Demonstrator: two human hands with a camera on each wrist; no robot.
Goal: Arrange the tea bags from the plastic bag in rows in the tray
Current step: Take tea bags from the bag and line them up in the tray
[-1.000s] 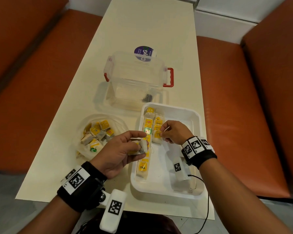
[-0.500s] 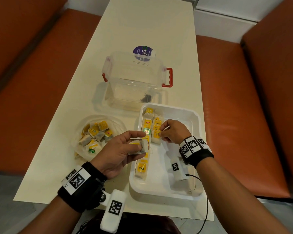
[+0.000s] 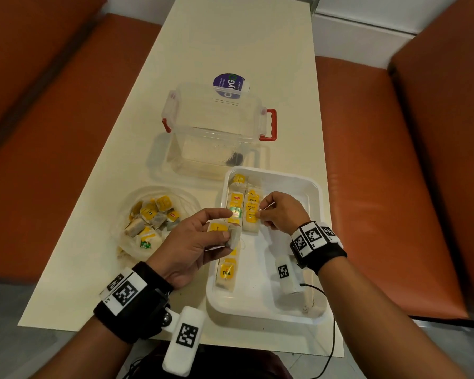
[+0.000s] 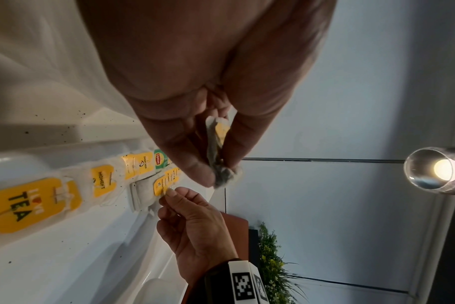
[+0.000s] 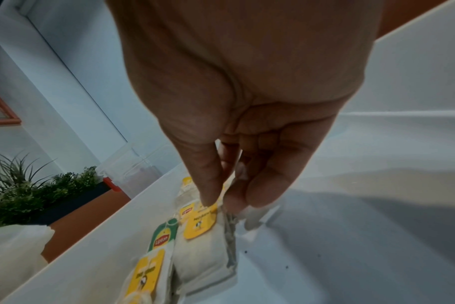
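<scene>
Setting a tea bag into the tray's second row

Right hand [image 3: 281,212] pinches the tea bag [image 3: 251,217] by its tag inside the tray [image 3: 316,192]; left hand [image 3: 197,242] grasps a spare bag [image 3: 225,232] over the tray's left edge. Light, limp paper: likely best held by the tag.

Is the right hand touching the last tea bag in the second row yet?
Touching. In the right wrist view, the right hand has thumb and fingertip pressed on the yellow tag and edge of the tea bag lying in the tray.
</scene>
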